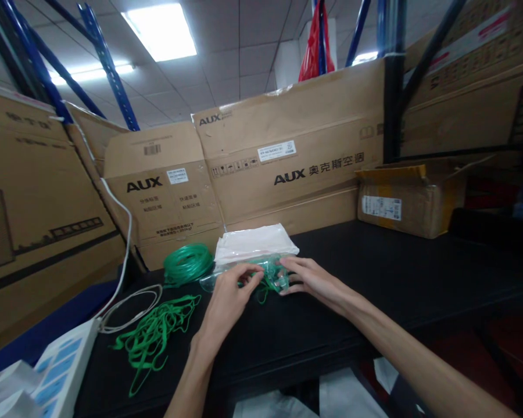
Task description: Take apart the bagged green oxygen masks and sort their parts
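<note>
A clear green plastic mask (275, 273), which looks like a breathing mask, sits just above the black table in front of me. My right hand (307, 278) curls its fingers round the right side of it. On the other side, my left hand (237, 287) pinches thumb and fingertips together at the mask's thin green elastic strap (262, 292). Part of the strap hangs below the mask; the exact pinch point is hidden by my fingers. Behind both hands lie a clear plastic bag (208, 283) and a white packet stack (257, 244).
Coiled green tubing (188, 264) and a tangle of green elastic straps (159, 331) lie on the left. A white power strip (65, 371) with a cable (126, 232) is nearest me. Cardboard panels (253, 191) wall the back of the black table (357, 273); an open carton (401, 203) stands right.
</note>
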`<state>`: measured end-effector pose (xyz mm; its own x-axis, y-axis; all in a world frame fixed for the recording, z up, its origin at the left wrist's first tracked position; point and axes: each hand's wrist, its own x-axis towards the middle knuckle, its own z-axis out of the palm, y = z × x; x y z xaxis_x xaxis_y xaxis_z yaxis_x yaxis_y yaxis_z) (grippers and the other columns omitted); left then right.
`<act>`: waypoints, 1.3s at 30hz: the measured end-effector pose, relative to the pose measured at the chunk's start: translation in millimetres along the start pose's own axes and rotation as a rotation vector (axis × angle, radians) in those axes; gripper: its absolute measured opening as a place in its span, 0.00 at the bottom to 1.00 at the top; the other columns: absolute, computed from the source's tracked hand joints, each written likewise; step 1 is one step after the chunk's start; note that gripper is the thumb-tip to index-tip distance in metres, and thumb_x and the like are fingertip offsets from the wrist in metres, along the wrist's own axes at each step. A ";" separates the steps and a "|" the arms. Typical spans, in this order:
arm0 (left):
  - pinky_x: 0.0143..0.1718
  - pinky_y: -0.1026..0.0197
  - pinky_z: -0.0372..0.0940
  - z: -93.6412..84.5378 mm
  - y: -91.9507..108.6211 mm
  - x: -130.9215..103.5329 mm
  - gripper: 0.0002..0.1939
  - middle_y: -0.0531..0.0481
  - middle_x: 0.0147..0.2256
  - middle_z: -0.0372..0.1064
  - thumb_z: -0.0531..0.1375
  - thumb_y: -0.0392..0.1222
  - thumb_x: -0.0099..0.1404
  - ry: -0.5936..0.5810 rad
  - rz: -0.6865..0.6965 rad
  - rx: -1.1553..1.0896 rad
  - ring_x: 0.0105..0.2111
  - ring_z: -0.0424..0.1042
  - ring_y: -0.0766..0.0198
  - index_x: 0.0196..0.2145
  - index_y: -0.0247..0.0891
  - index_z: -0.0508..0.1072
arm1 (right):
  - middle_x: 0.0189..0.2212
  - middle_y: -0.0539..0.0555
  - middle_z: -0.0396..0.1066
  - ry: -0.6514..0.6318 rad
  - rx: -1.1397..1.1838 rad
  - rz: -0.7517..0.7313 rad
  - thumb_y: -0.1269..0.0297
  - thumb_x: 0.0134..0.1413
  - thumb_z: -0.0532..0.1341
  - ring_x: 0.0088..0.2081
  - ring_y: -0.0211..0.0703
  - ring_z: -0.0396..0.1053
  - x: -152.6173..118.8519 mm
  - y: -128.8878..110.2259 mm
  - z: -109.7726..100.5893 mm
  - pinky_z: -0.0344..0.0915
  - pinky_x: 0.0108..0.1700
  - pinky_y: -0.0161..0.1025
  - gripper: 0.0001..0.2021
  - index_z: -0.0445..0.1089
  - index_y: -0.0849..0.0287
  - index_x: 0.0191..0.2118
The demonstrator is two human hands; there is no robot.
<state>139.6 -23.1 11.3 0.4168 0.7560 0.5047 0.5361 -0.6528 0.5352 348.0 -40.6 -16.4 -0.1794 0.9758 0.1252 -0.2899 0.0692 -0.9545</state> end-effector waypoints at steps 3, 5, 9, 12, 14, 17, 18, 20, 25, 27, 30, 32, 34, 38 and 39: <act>0.41 0.62 0.66 -0.8 1.2 0.8 0.10 0.52 0.38 0.79 0.59 0.45 0.68 0.010 0.007 0.021 0.36 0.74 0.60 0.40 0.42 0.79 | 0.38 0.56 0.72 -0.024 -0.004 -0.006 0.53 0.57 0.67 0.37 0.42 0.74 -1.1 -1.3 1.9 0.78 0.39 0.42 0.16 0.75 0.62 0.43; 0.40 0.62 0.65 -0.5 1.6 1.0 0.09 0.52 0.37 0.78 0.59 0.46 0.68 0.017 0.010 0.048 0.34 0.73 0.61 0.39 0.41 0.79 | 0.37 0.55 0.72 -0.041 -0.002 -0.017 0.53 0.56 0.68 0.36 0.42 0.74 -1.9 -2.2 3.2 0.78 0.38 0.42 0.16 0.74 0.62 0.41; 0.38 0.62 0.64 1.1 0.0 1.2 0.09 0.53 0.36 0.78 0.59 0.45 0.68 0.011 0.002 0.063 0.33 0.72 0.61 0.38 0.41 0.79 | 0.38 0.55 0.72 -0.027 0.004 -0.028 0.53 0.54 0.69 0.39 0.45 0.74 -3.7 -3.3 4.8 0.78 0.40 0.46 0.17 0.69 0.60 0.41; 0.38 0.63 0.64 1.6 -0.6 1.1 0.10 0.53 0.36 0.79 0.59 0.45 0.68 -0.001 -0.010 0.068 0.33 0.73 0.61 0.38 0.41 0.80 | 0.38 0.54 0.72 -0.031 0.019 -0.042 0.53 0.54 0.69 0.41 0.46 0.74 -4.6 -3.8 4.2 0.77 0.42 0.50 0.17 0.67 0.59 0.41; 0.38 0.62 0.64 1.3 0.2 1.1 0.10 0.52 0.36 0.79 0.59 0.45 0.68 -0.002 -0.016 0.077 0.33 0.73 0.61 0.38 0.40 0.80 | 0.38 0.53 0.72 -0.046 0.030 -0.041 0.53 0.54 0.69 0.40 0.45 0.74 -4.9 -4.2 3.8 0.77 0.43 0.50 0.17 0.67 0.59 0.41; 0.36 0.63 0.64 0.3 1.8 0.9 0.10 0.53 0.34 0.79 0.59 0.44 0.67 -0.015 -0.024 0.091 0.32 0.73 0.61 0.37 0.40 0.81 | 0.36 0.52 0.71 -0.034 0.043 -0.037 0.54 0.53 0.70 0.38 0.42 0.73 -5.1 -4.4 3.9 0.77 0.44 0.50 0.17 0.67 0.58 0.41; 0.35 0.63 0.64 0.1 2.1 0.8 0.10 0.53 0.33 0.79 0.59 0.44 0.67 -0.024 -0.026 0.100 0.31 0.73 0.62 0.37 0.40 0.81 | 0.36 0.51 0.71 -0.024 0.046 -0.038 0.54 0.52 0.70 0.38 0.42 0.73 -5.1 -4.3 4.1 0.77 0.44 0.50 0.17 0.67 0.57 0.41; 0.34 0.64 0.63 0.0 2.4 0.7 0.11 0.53 0.32 0.78 0.59 0.44 0.67 -0.032 -0.039 0.114 0.29 0.72 0.62 0.37 0.40 0.81 | 0.35 0.51 0.71 -0.012 0.049 -0.037 0.55 0.52 0.71 0.38 0.42 0.74 -5.2 -3.8 4.6 0.77 0.45 0.51 0.17 0.67 0.57 0.40; 0.34 0.63 0.63 0.4 1.3 1.2 0.12 0.52 0.32 0.79 0.59 0.45 0.67 -0.001 -0.063 0.131 0.29 0.72 0.62 0.37 0.40 0.82 | 0.35 0.51 0.72 -0.022 0.047 -0.037 0.55 0.52 0.71 0.40 0.44 0.74 -5.7 -3.9 5.5 0.77 0.45 0.51 0.17 0.66 0.57 0.40; 0.34 0.63 0.63 0.2 0.9 1.5 0.12 0.52 0.32 0.79 0.59 0.46 0.67 0.009 -0.065 0.136 0.29 0.72 0.61 0.36 0.40 0.82 | 0.36 0.52 0.73 -0.028 0.044 -0.041 0.54 0.52 0.71 0.41 0.45 0.75 -5.9 -4.5 5.8 0.77 0.45 0.51 0.17 0.66 0.57 0.40; 0.34 0.63 0.63 -0.1 0.9 1.5 0.12 0.53 0.31 0.79 0.59 0.45 0.66 0.005 -0.075 0.143 0.29 0.72 0.62 0.36 0.40 0.82 | 0.36 0.52 0.73 -0.026 0.033 -0.047 0.53 0.50 0.71 0.41 0.46 0.75 -6.1 -4.6 6.6 0.77 0.45 0.52 0.19 0.66 0.57 0.41; 0.34 0.63 0.63 0.0 0.9 1.2 0.11 0.53 0.31 0.79 0.60 0.45 0.66 0.014 -0.087 0.149 0.29 0.72 0.62 0.36 0.40 0.82 | 0.35 0.51 0.73 -0.024 0.005 -0.055 0.53 0.49 0.72 0.42 0.45 0.75 -5.8 -3.4 6.9 0.77 0.45 0.51 0.20 0.65 0.57 0.41; 0.34 0.63 0.63 0.2 0.7 0.7 0.11 0.53 0.31 0.79 0.60 0.44 0.65 0.025 -0.099 0.157 0.28 0.72 0.62 0.35 0.40 0.82 | 0.37 0.52 0.74 -0.041 -0.042 -0.074 0.54 0.48 0.72 0.42 0.45 0.75 -4.9 -0.9 6.5 0.76 0.46 0.49 0.21 0.64 0.57 0.40; 0.35 0.62 0.64 0.6 0.5 0.5 0.10 0.52 0.32 0.80 0.60 0.45 0.65 0.004 -0.121 0.110 0.30 0.75 0.60 0.35 0.40 0.81 | 0.37 0.50 0.74 -0.102 -0.163 -0.169 0.58 0.47 0.73 0.41 0.44 0.75 -0.8 6.8 2.8 0.75 0.44 0.45 0.21 0.61 0.56 0.38; 0.35 0.62 0.65 0.7 0.6 0.6 0.10 0.51 0.32 0.80 0.60 0.45 0.65 -0.005 -0.129 0.077 0.31 0.76 0.59 0.35 0.40 0.81 | 0.37 0.50 0.73 -0.101 -0.199 -0.204 0.59 0.46 0.74 0.42 0.44 0.75 0.4 8.6 1.5 0.74 0.46 0.45 0.22 0.61 0.56 0.37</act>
<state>140.6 -23.1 11.5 0.3442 0.8336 0.4320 0.6402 -0.5449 0.5415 344.0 -40.0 -24.2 -0.2317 0.9125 0.3370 -0.1417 0.3111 -0.9398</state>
